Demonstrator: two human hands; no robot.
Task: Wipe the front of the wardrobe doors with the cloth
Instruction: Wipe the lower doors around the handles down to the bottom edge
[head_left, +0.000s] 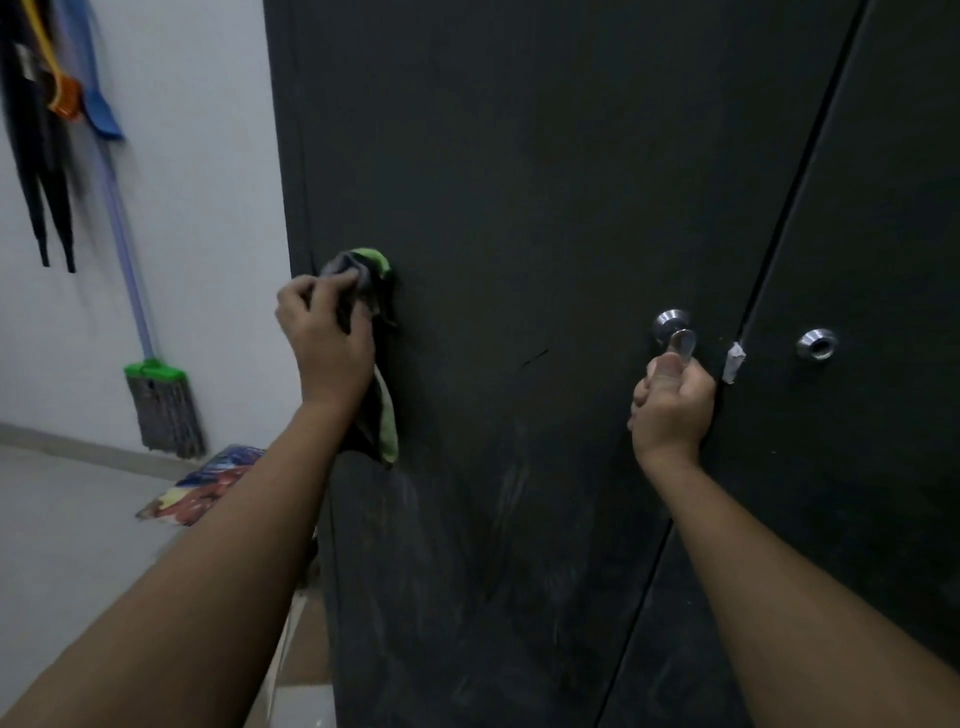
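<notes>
Two dark wardrobe doors (545, 182): left hand (327, 338) presses bunched cloth (363, 275) on one, right hand (672, 400) seemingly pinches key (681, 343).

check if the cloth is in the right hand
No, the left hand presses the cloth against the dark door, while the right hand grips the key.

No text, label, brand, number or sign can be read anywhere in the frame. The printed, colourful sheet (208, 486) on the floor at lower left shows only blurred shapes, with no legible lettering.
</notes>
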